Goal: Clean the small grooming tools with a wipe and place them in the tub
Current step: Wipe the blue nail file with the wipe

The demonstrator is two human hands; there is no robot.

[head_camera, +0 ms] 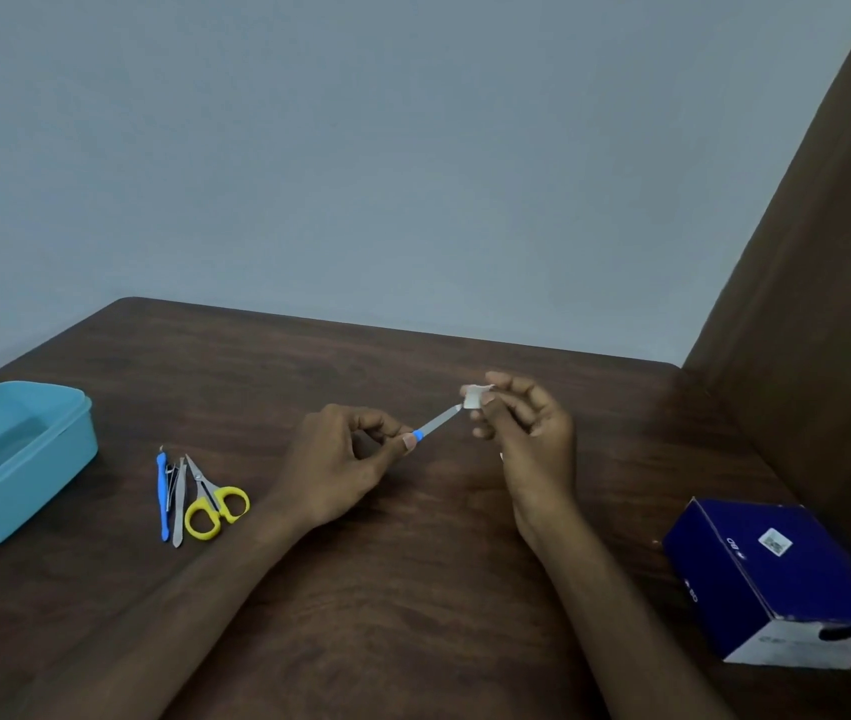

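My left hand [345, 459] pinches the blue handle of a small nail file [439, 422] above the table's middle, its metal blade pointing up and right. My right hand [522, 423] pinches a small folded white wipe [475, 396] round the blade's tip. A light blue tub [64, 433] stands open at the left edge. Beside it lie yellow-handled scissors [215, 504], a metal tweezer [179, 506], a small nail clipper [171, 480] and a blue-handled tool [162, 498].
A dark blue cardboard box [776, 574] lies at the right front of the brown wooden table [413, 589]. A brown panel [818, 304] rises along the right side. A grey wall stands behind the table.
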